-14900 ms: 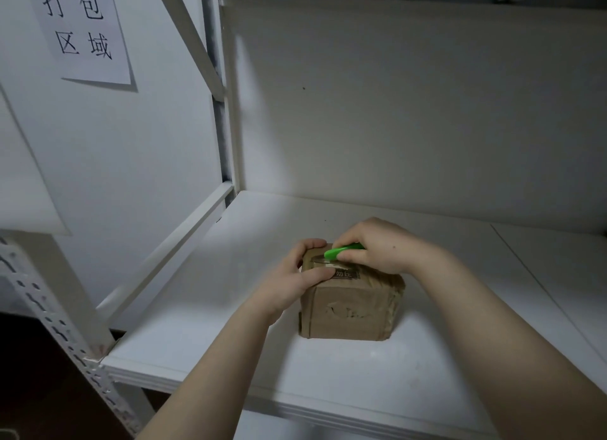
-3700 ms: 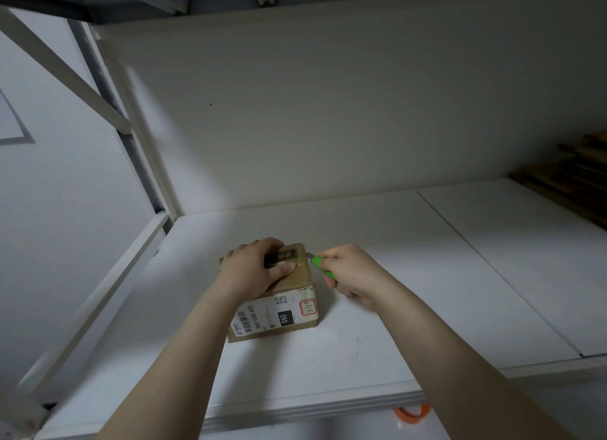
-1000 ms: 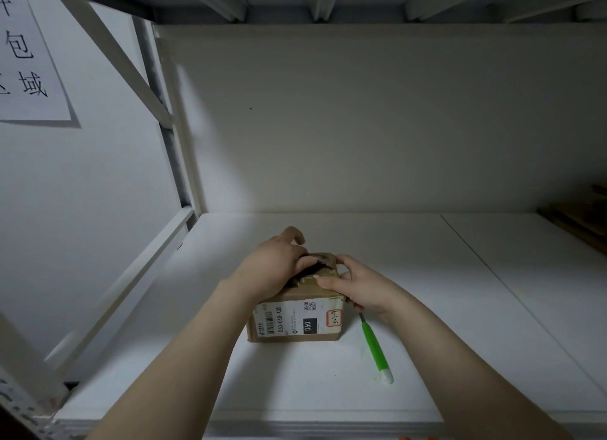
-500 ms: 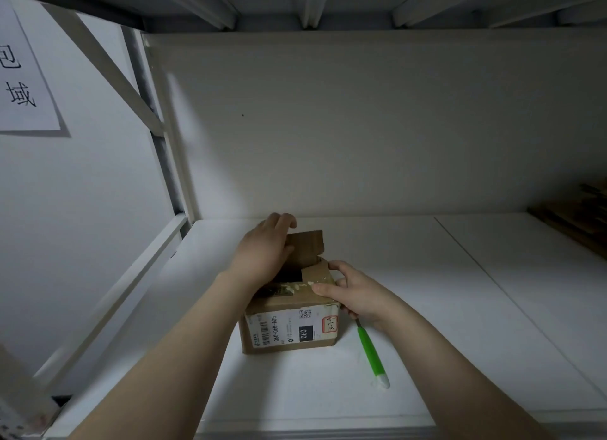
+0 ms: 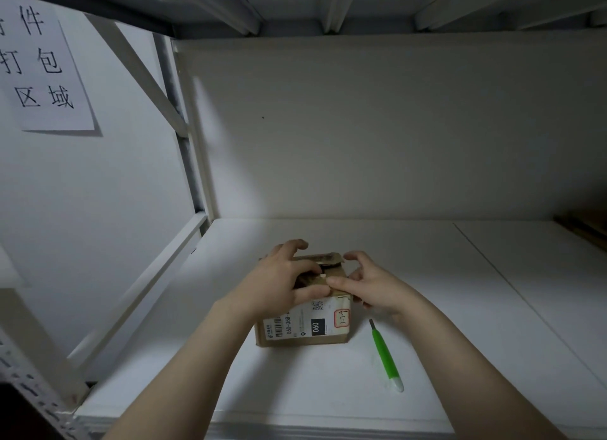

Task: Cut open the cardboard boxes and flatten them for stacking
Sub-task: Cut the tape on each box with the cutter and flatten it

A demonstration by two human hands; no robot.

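At upper left, a sign (image 5: 46, 68) hangs on the wall. Just below frame centre, the left hand (image 5: 279, 282) curls over the top flaps of the box (image 5: 305, 328), which stands on the shelf (image 5: 295, 390), and the right hand (image 5: 371, 288) grips its right top edge. Right of the box, a green cutter (image 5: 384, 357) lies untouched.

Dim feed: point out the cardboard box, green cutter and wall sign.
cardboard box (image 5: 303, 324): head view, on its white shipping label.
green cutter (image 5: 384, 354): head view, mid green handle.
wall sign (image 5: 46, 78): head view, middle of the sheet.
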